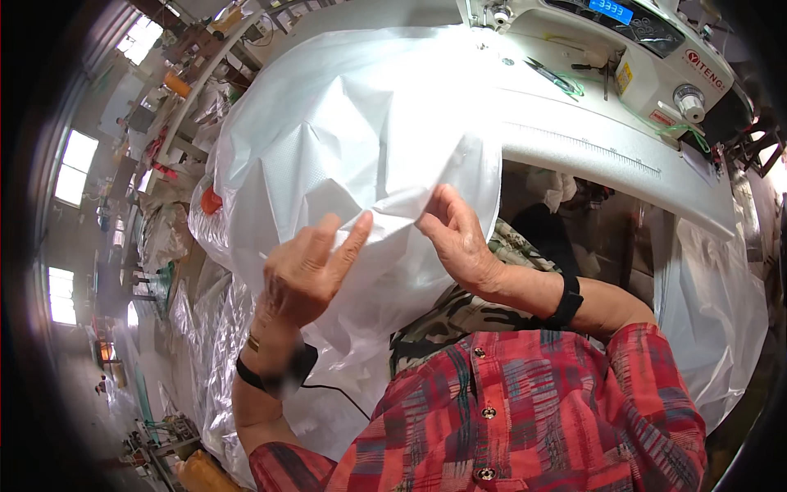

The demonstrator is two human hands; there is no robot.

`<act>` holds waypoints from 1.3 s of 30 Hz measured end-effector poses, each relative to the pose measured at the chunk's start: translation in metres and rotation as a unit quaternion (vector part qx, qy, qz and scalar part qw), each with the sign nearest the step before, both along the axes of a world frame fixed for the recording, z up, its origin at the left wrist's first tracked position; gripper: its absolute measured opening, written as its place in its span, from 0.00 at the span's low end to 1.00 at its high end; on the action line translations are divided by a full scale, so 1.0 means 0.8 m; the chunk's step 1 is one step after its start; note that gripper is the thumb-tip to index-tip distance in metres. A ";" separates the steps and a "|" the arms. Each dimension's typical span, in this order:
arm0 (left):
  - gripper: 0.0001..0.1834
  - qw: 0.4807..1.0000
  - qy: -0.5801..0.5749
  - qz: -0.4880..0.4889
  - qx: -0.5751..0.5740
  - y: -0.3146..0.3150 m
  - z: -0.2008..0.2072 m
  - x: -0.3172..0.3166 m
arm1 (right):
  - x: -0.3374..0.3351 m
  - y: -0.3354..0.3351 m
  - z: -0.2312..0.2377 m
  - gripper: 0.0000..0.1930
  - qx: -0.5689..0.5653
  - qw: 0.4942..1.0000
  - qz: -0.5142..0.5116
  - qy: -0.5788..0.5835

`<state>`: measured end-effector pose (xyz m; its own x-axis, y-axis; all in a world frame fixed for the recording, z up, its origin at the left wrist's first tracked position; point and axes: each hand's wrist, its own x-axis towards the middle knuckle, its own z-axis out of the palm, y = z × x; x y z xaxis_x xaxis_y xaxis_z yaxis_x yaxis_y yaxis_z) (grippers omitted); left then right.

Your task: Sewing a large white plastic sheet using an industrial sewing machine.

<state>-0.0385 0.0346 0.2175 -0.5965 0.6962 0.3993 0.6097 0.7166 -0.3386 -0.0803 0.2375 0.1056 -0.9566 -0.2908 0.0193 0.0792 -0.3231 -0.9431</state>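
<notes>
A large sheet of thin white material [320, 156], glossy and creased, spreads from the sewing machine's bed down over my lap. My right hand [463, 238] pinches a folded edge of it between thumb and fingers. To the left of that pinch, my left hand [307, 271] has its fingers apart, the index fingertip at the folded edge and the other fingers slightly blurred. Both wrists wear black bands. What lies beneath the sheet by my left hand is hidden.
The white sewing machine [648, 57] stands at the upper right, with a lit blue display. Thread snips [553, 78] lie on its bed, beside a ruler scale [582, 146] along the table edge. More white sheeting [713, 312] hangs at the right. Crumpled clear plastic [217, 344] lies at the left.
</notes>
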 end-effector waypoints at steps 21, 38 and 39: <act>0.32 0.994 -0.044 0.096 -0.022 0.052 -0.011 0.014 | -0.008 -0.099 -0.054 0.14 0.241 0.897 0.226 0.294; 0.26 0.985 0.112 0.117 -0.062 0.001 0.007 -0.053 | 0.019 -0.073 0.010 0.14 0.192 0.930 0.268 0.163; 0.20 0.986 0.113 0.113 -0.046 0.002 0.009 -0.054 | 0.019 -0.068 0.013 0.14 0.193 0.930 0.267 0.162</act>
